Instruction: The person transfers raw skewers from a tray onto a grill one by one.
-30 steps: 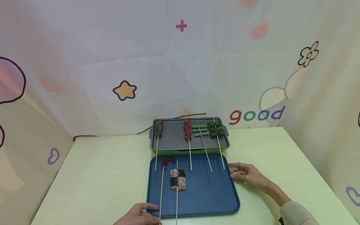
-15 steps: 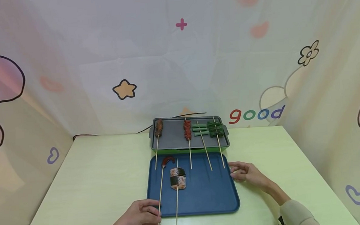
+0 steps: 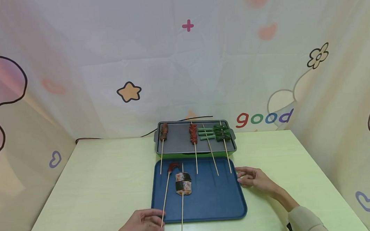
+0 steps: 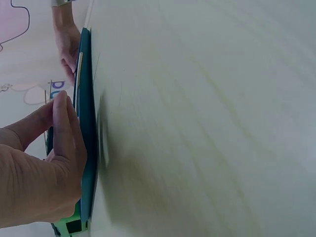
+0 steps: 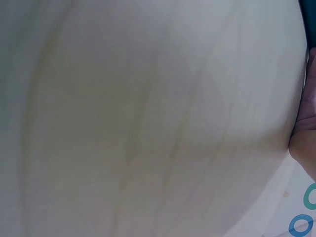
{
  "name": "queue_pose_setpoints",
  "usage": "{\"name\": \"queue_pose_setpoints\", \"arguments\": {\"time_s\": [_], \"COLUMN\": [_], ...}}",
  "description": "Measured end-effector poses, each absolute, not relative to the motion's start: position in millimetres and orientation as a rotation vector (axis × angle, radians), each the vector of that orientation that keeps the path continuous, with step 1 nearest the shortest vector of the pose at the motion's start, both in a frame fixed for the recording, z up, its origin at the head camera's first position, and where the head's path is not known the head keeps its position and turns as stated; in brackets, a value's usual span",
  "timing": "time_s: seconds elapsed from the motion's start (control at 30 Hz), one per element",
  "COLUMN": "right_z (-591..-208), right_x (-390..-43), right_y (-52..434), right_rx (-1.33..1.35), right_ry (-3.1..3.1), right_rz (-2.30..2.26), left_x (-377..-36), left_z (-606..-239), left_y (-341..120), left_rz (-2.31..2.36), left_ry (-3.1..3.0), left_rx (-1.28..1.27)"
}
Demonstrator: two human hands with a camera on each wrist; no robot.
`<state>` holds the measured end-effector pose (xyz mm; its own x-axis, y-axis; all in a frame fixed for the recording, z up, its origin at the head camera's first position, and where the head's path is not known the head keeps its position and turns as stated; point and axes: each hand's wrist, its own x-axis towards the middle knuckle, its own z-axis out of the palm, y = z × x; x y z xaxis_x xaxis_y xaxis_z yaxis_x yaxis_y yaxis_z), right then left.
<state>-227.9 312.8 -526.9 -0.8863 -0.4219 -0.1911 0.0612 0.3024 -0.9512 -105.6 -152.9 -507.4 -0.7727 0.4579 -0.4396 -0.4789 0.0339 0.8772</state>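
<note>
A blue tray (image 3: 214, 201) lies in front of me. On it are a red sausage skewer (image 3: 173, 166) and a nori-wrapped fish skewer (image 3: 183, 184). My left hand (image 3: 157, 223) is at the tray's near left corner and pinches the near end of the sausage skewer's stick. In the left wrist view, the left hand's thumb and fingers (image 4: 61, 128) press together beside the tray edge (image 4: 88, 148). My right hand (image 3: 241, 178) rests on the table with relaxed fingers against the tray's right rim and holds nothing. The right wrist view shows only table and a sliver of the right hand (image 5: 306, 133).
Behind the tray stands a grey grill pan (image 3: 178, 145) holding a brown meat skewer (image 3: 164, 131), a red skewer (image 3: 193, 134), a green bean skewer (image 3: 206, 133) and a dark green skewer (image 3: 222, 132). Their sticks reach over the tray. A black cable (image 3: 110, 137) runs along the backdrop.
My left hand's fingers have closed on the sausage skewer's stick, and its near end has shifted slightly left. The right hand has stayed in place.
</note>
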Motion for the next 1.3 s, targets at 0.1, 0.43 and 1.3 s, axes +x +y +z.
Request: {"name": "queue_pose_setpoints", "arguments": {"time_s": [0.1,0.43,1.3], "right_z": [-526,-524,-525], "right_x": [-228,-227,-225], "right_y": [313,311,311], "right_rx": [-0.321,-0.318,-0.318], "right_ry": [2.169,2.167,2.195], "right_rz": [-1.610,-1.609,-1.605], "left_x": [-103,-100,-178], "left_z": [-507,-508,-433], "left_y": [-153,-149,-130], "left_rz": [1.811,1.831,1.932], "left_ry": [1.664,1.692,1.849], "left_rx": [-0.033,0.010,0.168]}}
